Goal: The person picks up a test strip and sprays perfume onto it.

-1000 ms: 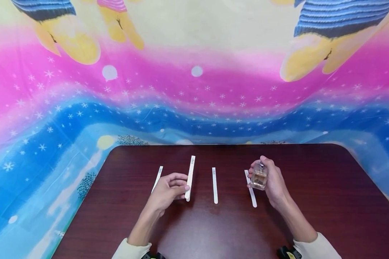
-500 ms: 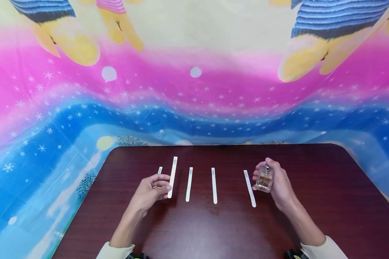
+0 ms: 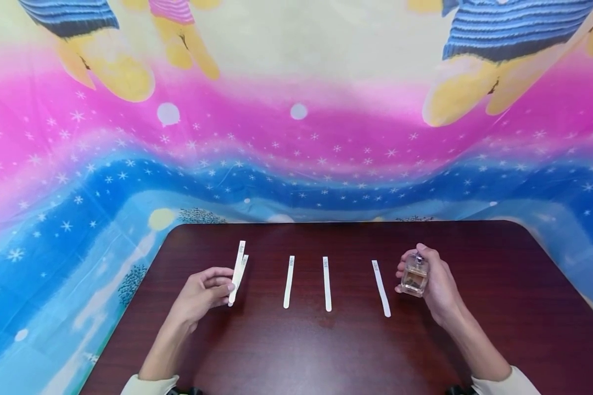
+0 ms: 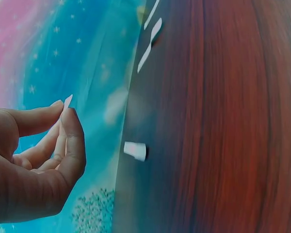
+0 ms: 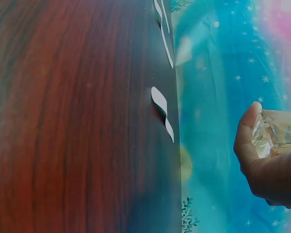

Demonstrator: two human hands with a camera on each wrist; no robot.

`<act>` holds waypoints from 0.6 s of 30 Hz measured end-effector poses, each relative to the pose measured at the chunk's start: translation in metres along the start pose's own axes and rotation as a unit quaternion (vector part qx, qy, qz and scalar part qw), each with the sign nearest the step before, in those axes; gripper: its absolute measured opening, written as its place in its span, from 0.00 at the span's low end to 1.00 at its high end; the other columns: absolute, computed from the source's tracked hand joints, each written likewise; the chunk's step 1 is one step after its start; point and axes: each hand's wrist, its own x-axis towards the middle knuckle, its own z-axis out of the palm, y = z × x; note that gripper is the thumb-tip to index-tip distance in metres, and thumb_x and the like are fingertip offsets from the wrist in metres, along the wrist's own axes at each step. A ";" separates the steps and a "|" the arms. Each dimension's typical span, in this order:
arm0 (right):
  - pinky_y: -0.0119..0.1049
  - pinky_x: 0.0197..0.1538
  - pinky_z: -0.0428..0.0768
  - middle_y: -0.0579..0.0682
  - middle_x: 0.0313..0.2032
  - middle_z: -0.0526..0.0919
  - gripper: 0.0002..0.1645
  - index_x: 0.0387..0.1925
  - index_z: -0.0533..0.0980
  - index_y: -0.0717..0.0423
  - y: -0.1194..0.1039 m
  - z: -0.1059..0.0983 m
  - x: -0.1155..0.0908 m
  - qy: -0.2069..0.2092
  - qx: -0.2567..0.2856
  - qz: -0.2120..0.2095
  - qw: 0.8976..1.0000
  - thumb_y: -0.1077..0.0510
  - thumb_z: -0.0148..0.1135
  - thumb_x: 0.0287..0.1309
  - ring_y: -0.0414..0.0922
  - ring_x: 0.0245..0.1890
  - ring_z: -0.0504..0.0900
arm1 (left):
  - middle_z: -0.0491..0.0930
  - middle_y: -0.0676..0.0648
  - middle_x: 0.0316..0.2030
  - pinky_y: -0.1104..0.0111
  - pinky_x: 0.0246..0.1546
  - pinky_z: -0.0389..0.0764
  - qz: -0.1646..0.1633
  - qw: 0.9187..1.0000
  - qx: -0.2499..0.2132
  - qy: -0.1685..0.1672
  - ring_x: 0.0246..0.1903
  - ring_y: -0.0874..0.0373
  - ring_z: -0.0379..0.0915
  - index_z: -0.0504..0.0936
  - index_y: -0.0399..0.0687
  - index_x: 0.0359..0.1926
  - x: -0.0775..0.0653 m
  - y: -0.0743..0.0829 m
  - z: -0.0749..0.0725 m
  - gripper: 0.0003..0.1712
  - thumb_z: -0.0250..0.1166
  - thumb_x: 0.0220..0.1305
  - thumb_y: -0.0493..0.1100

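Note:
Between thumb and fingertips, my left hand (image 3: 202, 293) pinches a narrow white perfume test strip (image 3: 240, 251); only its tip (image 4: 68, 100) shows in the left wrist view. It stands tilted upward and overlaps the leftmost test strip (image 3: 245, 264) on the table in the head view. My right hand (image 3: 442, 288) grips a square clear glass perfume bottle (image 3: 415, 277) with pale amber liquid, thumb up at its neck. The bottle (image 5: 283, 128) is partly hidden by the hand in the right wrist view.
On the dark red-brown wooden table (image 3: 336, 351), three more test strips lie spaced in a row: one left of centre (image 3: 289, 282), a middle strip (image 3: 327, 284) and a right strip (image 3: 381, 288). A colourful printed curtain (image 3: 296, 181) hangs behind the table's far edge.
My left hand has moved left with its test strip, from over the strip left of centre to the leftmost one. My right hand has shifted right with the perfume bottle, uncovering the right strip.

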 end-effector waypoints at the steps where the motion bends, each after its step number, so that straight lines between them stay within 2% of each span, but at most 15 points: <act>1: 0.45 0.35 0.92 0.43 0.34 0.85 0.29 0.38 0.81 0.48 0.000 -0.001 0.000 -0.001 0.000 0.000 1.000 0.40 0.38 0.86 0.40 0.34 0.86 | 0.87 0.48 0.40 0.70 0.38 0.90 0.000 1.000 0.003 0.000 0.33 0.62 0.83 0.76 0.29 0.67 0.000 -0.001 -0.003 0.26 0.67 0.71 0.30; 9: 0.44 0.35 0.92 0.44 0.34 0.86 0.29 0.38 0.80 0.49 0.001 -0.009 -0.004 0.003 0.006 -0.002 1.000 0.39 0.39 0.86 0.41 0.34 0.87 | 0.87 0.51 0.40 0.69 0.41 0.90 -0.017 1.000 0.023 0.001 0.35 0.62 0.85 0.74 0.29 0.69 0.007 -0.015 -0.031 0.27 0.66 0.73 0.32; 18: 0.45 0.36 0.92 0.44 0.34 0.86 0.29 0.39 0.81 0.48 0.000 -0.014 -0.005 -0.001 0.003 -0.006 1.000 0.39 0.39 0.86 0.41 0.35 0.87 | 0.87 0.52 0.39 0.68 0.41 0.91 -0.034 0.999 0.034 -0.006 0.34 0.61 0.84 0.73 0.28 0.70 0.013 -0.026 -0.055 0.27 0.66 0.74 0.33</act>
